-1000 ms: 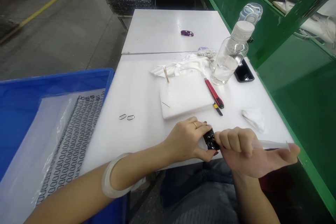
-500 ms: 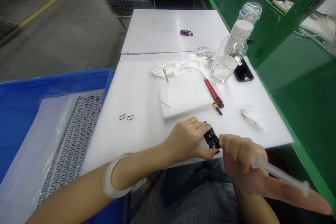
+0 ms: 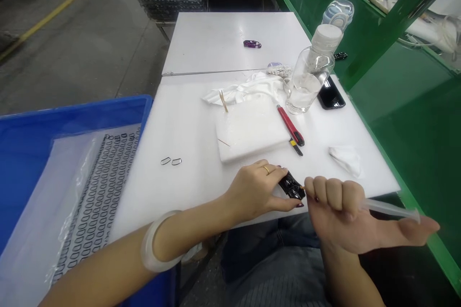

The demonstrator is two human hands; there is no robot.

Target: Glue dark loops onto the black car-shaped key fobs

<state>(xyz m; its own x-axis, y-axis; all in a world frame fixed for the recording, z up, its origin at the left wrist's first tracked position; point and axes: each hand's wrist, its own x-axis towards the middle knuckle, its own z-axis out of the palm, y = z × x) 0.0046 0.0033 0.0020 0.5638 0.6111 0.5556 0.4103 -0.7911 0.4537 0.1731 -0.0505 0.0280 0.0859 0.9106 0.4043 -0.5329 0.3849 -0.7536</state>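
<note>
My left hand point(image 3: 257, 187) grips a small glossy black part point(image 3: 292, 186) between thumb and fingers, over the front edge of the white table. My right hand point(image 3: 338, 211) is wrapped round a translucent syringe point(image 3: 391, 208), with the thumb stretched out to the plunger end. The syringe's thin tip meets the right end of the black part; the exact contact point is too small to make out. Most of the barrel is hidden inside my fingers. Just beyond the hands lies a white foam block point(image 3: 252, 127) with toothpicks point(image 3: 224, 101) stuck in it.
A red utility knife point(image 3: 290, 124), a clear bottle point(image 3: 309, 72), a phone point(image 3: 330, 93) and a crumpled white cloth point(image 3: 345, 159) lie to the right. Two small black-rimmed pieces point(image 3: 171, 161) rest at left. A blue bin point(image 3: 149, 105) holds a sheet of similar outlines point(image 3: 97, 201).
My right hand has turned slightly and its thumb has lifted a little. The black part has tilted a little in my left hand. The whole view has shifted slightly.
</note>
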